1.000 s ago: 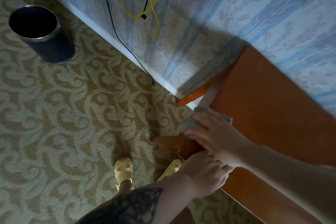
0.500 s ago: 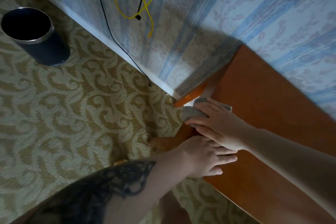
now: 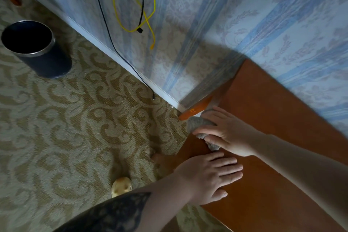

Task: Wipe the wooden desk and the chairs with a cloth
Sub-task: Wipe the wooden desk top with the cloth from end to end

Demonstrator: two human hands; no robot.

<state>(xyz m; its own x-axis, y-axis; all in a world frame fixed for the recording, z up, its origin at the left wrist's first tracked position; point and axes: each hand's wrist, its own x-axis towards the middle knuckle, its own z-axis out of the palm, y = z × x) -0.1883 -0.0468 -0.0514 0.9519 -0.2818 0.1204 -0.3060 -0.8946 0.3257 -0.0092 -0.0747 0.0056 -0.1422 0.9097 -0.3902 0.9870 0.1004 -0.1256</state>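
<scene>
Right hand [image 3: 228, 133] flat on a crumpled grey cloth [image 3: 199, 125], fingers [image 3: 212, 114] stretched out and pressing it down at the end corner of the orange-brown wooden surface [image 3: 273, 115], right by the striped blue wallpapered wall [image 3: 244, 15]. Left hand [image 3: 207, 177] just beside, palm down on the near edge, fingers straight, holding nothing. Beyond the surface, on the patterned beige carpet [image 3: 75, 118]: a dark round metal-rimmed wastebasket [image 3: 37, 51]. Yellow cable [image 3: 148, 17] and black cable [image 3: 116, 43] dangling along the wall.
</scene>
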